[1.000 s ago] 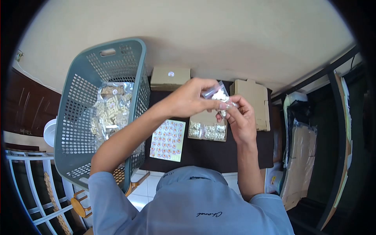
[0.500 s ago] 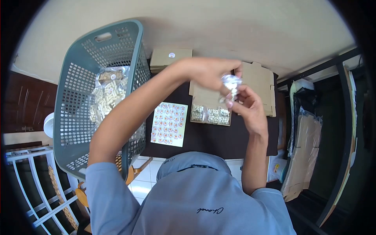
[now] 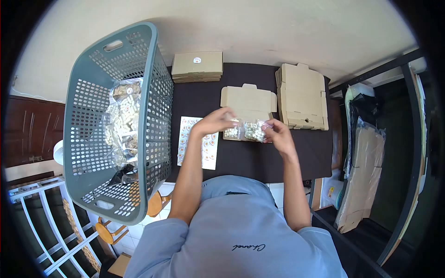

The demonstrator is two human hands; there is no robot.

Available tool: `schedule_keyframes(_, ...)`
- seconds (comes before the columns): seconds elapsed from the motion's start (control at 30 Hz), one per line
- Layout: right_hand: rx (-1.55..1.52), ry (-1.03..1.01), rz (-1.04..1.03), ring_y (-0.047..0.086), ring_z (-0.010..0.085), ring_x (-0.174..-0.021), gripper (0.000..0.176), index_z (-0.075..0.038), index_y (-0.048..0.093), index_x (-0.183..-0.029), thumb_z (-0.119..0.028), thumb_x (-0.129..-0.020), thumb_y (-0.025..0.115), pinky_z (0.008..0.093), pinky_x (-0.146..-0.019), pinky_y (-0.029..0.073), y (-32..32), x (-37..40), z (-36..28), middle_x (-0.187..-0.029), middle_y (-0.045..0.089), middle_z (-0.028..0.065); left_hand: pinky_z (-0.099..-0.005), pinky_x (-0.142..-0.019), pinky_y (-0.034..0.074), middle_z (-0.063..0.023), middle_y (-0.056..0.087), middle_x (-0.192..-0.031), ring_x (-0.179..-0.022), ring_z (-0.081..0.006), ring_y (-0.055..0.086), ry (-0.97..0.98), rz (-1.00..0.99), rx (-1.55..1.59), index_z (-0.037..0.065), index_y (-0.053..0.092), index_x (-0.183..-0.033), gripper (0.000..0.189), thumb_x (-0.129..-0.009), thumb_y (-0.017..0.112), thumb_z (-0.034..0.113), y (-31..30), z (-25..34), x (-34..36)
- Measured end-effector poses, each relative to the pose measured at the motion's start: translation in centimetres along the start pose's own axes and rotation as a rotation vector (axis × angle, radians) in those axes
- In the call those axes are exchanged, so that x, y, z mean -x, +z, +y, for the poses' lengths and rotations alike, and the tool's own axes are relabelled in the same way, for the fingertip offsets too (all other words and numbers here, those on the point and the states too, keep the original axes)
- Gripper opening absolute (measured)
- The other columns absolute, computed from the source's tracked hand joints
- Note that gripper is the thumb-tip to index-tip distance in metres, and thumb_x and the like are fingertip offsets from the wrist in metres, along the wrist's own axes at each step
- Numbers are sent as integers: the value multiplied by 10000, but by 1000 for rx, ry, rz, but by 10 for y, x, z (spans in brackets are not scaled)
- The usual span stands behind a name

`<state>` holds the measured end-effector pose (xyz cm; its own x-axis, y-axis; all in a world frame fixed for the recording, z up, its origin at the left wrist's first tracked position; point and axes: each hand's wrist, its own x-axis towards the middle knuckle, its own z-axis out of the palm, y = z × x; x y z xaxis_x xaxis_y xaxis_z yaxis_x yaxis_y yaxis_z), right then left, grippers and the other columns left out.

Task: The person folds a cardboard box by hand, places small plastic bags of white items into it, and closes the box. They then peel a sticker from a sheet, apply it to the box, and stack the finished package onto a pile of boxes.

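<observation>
An opened cardboard box (image 3: 248, 98) lies in front of me with its lid folded back. Clear plastic bags of small pale pieces sit in its front part. My right hand (image 3: 281, 137) pinches the edge of the right-hand bag (image 3: 254, 131) at the box's right side. Over the box's left side reaches my left hand (image 3: 214, 122), slightly blurred, its fingers stretched apart above the left bag (image 3: 231, 131). A sheet of round stickers (image 3: 210, 155) lies left of the box, partly covered by my left forearm.
A tall grey-green plastic basket (image 3: 150, 92) with bagged goods stands at the left. Flat cardboard boxes (image 3: 303, 95) are stacked at the right, and closed boxes (image 3: 197, 67) at the back left. A dark metal rack (image 3: 408, 139) stands farther right.
Both hands have come down from above the box to its front part. The bag held up between them is now down at the box, and my left arm has swung back toward me.
</observation>
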<state>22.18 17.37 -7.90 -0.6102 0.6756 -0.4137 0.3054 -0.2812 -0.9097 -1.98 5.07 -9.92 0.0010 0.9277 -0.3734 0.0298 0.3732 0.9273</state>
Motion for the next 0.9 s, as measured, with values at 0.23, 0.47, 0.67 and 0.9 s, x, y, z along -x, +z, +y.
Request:
schedule_keyframes(0.23, 553, -131, 52, 661, 221, -697, 168, 19, 677, -903, -123, -816, 697, 335, -663, 518, 35, -29, 30, -762, 673, 148, -238, -609, 448, -55, 611, -776, -724, -104, 556, -296, 457, 157, 59, 556, -1013, 218, -917, 640, 236, -8, -54, 64)
schedule_keyframes(0.47, 834, -277, 24, 647, 384, -845, 137, 3, 693, -913, -47, -801, 634, 442, -776, 508, 50, -63, 60, -874, 665, 226, -261, -590, 451, -44, 599, -685, -626, -105, 558, -41, 454, 52, 25, 593, -915, 117, -898, 625, 136, 21, -81, 30)
schedule_keyframes(0.67, 902, -377, 117, 610, 388, -883, 167, -6, 685, -962, -48, -804, 648, 443, -785, 500, 59, -52, 56, -952, 605, 211, -254, -610, 467, -34, 603, -753, -659, -99, 568, -53, 498, 82, 32, 584, -966, 133, -886, 638, 123, 36, -84, 9)
schedule_keyframes(0.9, 967, -446, 534, 607, 412, -900, 246, -11, 656, -1042, -112, -818, 645, 457, -814, 502, 26, -54, 39, -976, 615, 221, -345, -712, 514, -145, 614, -960, -779, -230, 645, -33, 745, -164, 0, 551, -1177, 368, -855, 655, 145, 42, -67, -12)
